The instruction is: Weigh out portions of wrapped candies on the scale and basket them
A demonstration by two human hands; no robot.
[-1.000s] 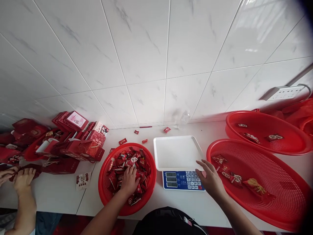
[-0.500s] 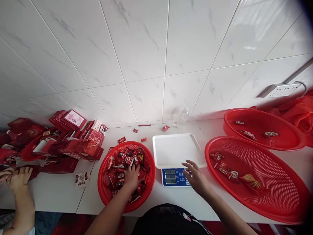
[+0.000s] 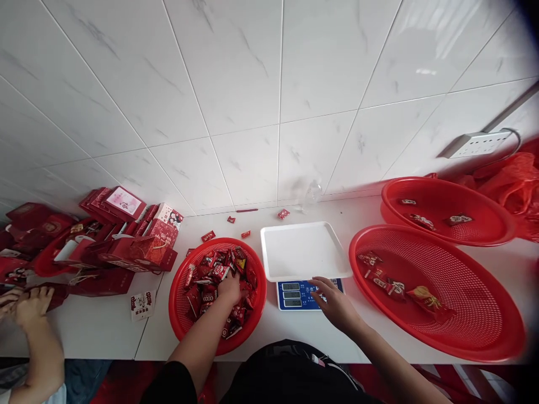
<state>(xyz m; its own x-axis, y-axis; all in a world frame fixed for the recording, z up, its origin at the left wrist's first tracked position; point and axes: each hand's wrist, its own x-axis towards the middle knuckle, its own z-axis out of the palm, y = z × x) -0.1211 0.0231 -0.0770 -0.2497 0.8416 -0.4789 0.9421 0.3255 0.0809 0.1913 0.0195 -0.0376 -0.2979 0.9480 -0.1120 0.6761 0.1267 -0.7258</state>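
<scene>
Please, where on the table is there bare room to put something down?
Bare table shows between the co-worker's forearm and the printed card, and between the blue scale and the black shirt. Crowded: far left with red boxes; right with two red baskets; the candy basket, left hand inside.

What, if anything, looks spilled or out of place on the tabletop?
A few red-wrapped sweets lie loose on the white tabletop, beyond the round red basket and the white tray. Most others sit inside baskets, so these look dropped.

Head camera looks down over the table (image 3: 107, 331), right edge perhaps shaded.
</scene>
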